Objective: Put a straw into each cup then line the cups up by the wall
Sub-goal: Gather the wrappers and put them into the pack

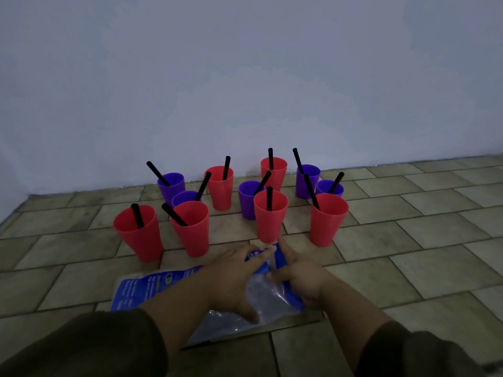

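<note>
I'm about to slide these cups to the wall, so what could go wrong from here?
The plastic bag under the left hand and right hand reaches the base of the front middle red cup; tugging it might topple that cup. The cups stand crowded on narrow bases, so sliding one could knock a neighbour. Leaning straws may snag a sleeve.

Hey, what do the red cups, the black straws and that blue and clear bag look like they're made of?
The red cups: likely moulded plastic, matte, uniform colour, thin rims. The black straws: probably plastic, smooth stiff tubes; dim light leaves paper possible. The bag: thin plastic film, glossy, see-through, crinkled, with printed blue panel.
</note>
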